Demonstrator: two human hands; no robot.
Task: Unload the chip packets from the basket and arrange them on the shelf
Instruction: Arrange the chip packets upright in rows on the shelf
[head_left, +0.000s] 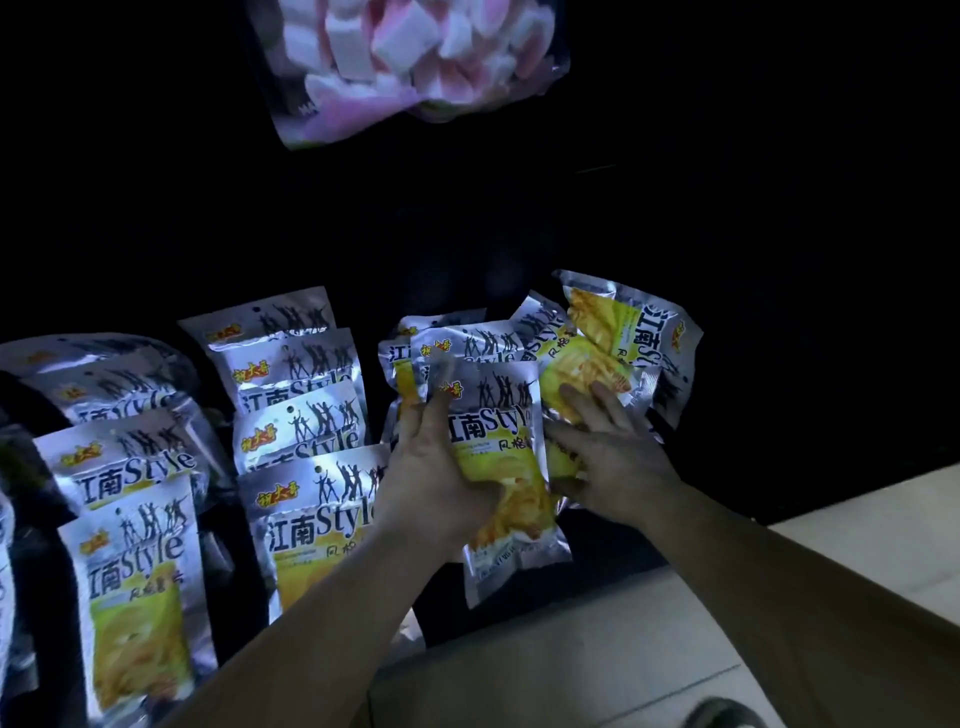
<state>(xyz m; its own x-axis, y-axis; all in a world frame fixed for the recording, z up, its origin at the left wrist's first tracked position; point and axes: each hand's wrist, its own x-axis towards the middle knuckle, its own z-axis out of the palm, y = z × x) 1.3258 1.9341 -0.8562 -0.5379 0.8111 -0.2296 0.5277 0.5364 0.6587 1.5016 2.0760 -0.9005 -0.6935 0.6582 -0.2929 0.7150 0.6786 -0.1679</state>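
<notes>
Head view: left hand (436, 467) grips the front chip packet (498, 431) by its left edge, at 3 o'clock of the tidy rows (306, 415). Right hand (608, 457), fingers flat, presses the tumbled packets (587, 364) behind. The foil looks light, slick and crushable, so edge seams seem safest.

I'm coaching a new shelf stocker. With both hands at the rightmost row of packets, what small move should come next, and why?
Probably the right hand should push the skewed packets upright behind the front packet that the left hand grips: they lean sideways, while the rows to the left stand neat and overlapped.
</notes>
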